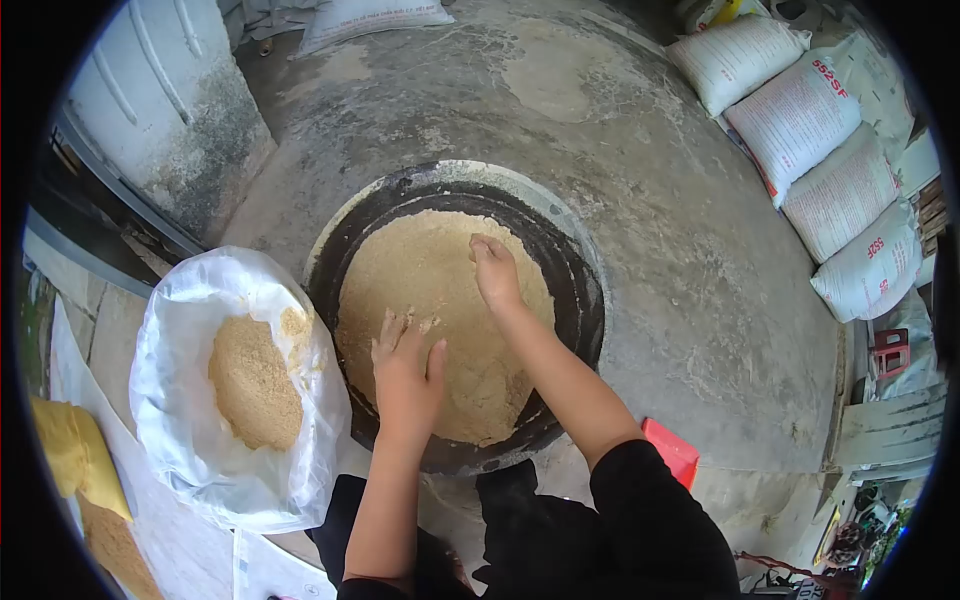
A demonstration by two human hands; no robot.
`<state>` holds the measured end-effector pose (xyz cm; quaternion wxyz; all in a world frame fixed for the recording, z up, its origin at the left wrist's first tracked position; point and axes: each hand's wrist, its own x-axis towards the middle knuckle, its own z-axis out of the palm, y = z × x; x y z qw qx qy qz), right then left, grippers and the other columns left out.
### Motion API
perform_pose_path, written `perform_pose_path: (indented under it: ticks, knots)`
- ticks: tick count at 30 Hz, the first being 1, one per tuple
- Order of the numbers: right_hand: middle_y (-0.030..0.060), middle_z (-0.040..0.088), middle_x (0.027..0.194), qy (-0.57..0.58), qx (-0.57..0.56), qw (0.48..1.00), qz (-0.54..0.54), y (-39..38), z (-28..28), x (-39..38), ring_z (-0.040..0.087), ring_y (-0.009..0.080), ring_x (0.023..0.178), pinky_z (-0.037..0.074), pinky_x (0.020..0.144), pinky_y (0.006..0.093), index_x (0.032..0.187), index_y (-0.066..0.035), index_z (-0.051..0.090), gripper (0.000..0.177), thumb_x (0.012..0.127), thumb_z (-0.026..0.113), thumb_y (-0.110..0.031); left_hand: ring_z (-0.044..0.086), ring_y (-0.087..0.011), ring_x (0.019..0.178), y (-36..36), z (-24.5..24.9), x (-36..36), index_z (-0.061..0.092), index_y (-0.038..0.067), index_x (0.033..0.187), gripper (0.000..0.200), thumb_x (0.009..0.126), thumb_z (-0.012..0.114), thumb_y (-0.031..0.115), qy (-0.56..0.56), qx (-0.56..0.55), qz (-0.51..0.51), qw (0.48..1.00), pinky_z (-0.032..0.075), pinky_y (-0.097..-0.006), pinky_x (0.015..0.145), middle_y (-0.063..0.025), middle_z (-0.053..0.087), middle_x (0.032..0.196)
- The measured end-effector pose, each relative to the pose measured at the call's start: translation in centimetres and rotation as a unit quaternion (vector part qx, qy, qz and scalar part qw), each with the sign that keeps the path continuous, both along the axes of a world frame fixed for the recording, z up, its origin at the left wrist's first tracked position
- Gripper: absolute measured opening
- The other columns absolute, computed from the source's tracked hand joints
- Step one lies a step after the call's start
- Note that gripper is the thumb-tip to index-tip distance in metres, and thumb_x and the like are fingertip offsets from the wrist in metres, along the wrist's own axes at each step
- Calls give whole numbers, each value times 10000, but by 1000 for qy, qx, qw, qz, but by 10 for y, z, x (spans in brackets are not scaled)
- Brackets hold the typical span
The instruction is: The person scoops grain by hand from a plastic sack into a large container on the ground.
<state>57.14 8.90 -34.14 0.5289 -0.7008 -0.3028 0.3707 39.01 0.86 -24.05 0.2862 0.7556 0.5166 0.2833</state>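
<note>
A wide black tub (582, 290) with a pale, crusted rim stands in front of me, filled with pale tan meal (420, 262). My left hand (408, 372) is over the left part of the meal, fingers spread, their tips touching it and dusted with clumps. Farther out, my right hand (494, 272) is above the meal near the far right side, its fingers curled closed. What lies inside that fist, if anything, is hidden. Left of the tub, almost touching it, is an open white plastic sack (170, 400) holding coarser, browner meal (255, 385).
Several full white sacks (800, 115) line the right wall, and another sack (375, 22) lies at the back. A red plastic object (670, 452) is on the concrete floor by my right arm. A yellow sack (85, 455) lies at the left edge, near a stained wall panel (190, 140).
</note>
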Motion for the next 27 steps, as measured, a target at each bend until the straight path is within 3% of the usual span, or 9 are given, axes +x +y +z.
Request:
perform_pose_path:
  ticks: [4,6,10,15,19,22,23,25,27]
  knots:
    - [196,492,1217,-233,-165,958,26,-12,-78,46,460,305,1137,356,936,370,1226,0,451,517,860,471,-365,359,-372,1205,4,-82,10,562,5,1060,296,799,557,143,201,-105,-38,973,252,-496,1003,-208,465,1225]
    - [230,353,1325,-394,-190,898,54,-18,-90,44,299,330,1262,274,1021,386,1256,3,418,612,846,446,-451,372,-373,1194,2,-114,6,570,-1,1041,280,803,547,143,183,-84,-16,979,263,-488,999,-215,479,1205]
    - [222,260,1377,-395,-271,867,133,-15,-71,18,215,319,1297,261,1031,390,1280,18,375,707,827,424,-522,460,-410,1082,7,-135,-1,603,-33,954,223,782,555,100,90,-67,46,993,344,-445,945,-258,549,1061]
    - [211,528,1147,-321,-255,871,272,-20,-40,-3,513,311,1065,232,1044,367,1116,30,533,599,814,461,-482,462,-399,1093,11,-136,7,605,-31,919,193,799,525,98,45,17,64,997,339,-458,941,-245,555,1064]
    - [214,611,884,-357,-198,769,492,-70,-49,-63,579,330,893,398,905,382,961,44,598,433,786,527,-346,450,-386,1117,15,-131,2,603,-27,888,179,803,500,91,0,18,90,996,301,-487,966,-227,555,1080]
    - [213,615,840,-540,45,800,258,-102,-83,-89,581,336,882,454,795,403,960,42,603,387,768,551,-291,453,-385,1115,18,-127,-2,600,-26,875,169,802,496,85,-10,37,118,992,293,-491,971,-219,561,1072]
    - [213,615,840,-536,46,801,264,-95,-65,-84,581,336,882,454,795,403,960,42,603,387,768,551,-291,453,-385,1115,17,-127,-4,600,-26,875,169,802,496,85,-6,34,123,992,293,-491,971,-219,561,1072]
    - [207,611,917,-251,-238,762,547,-60,0,-42,573,338,930,436,821,398,1030,14,592,395,800,539,-302,458,-378,1112,19,-125,-3,599,-23,858,155,800,499,81,-43,23,130,990,294,-488,973,-211,568,1058]
    - [212,602,967,-229,-181,855,430,-52,2,-6,564,344,955,435,824,400,1069,-14,586,419,827,523,-350,461,-373,1112,19,-123,-2,599,-20,855,151,801,499,80,-52,27,132,989,296,-483,974,-207,571,1052]
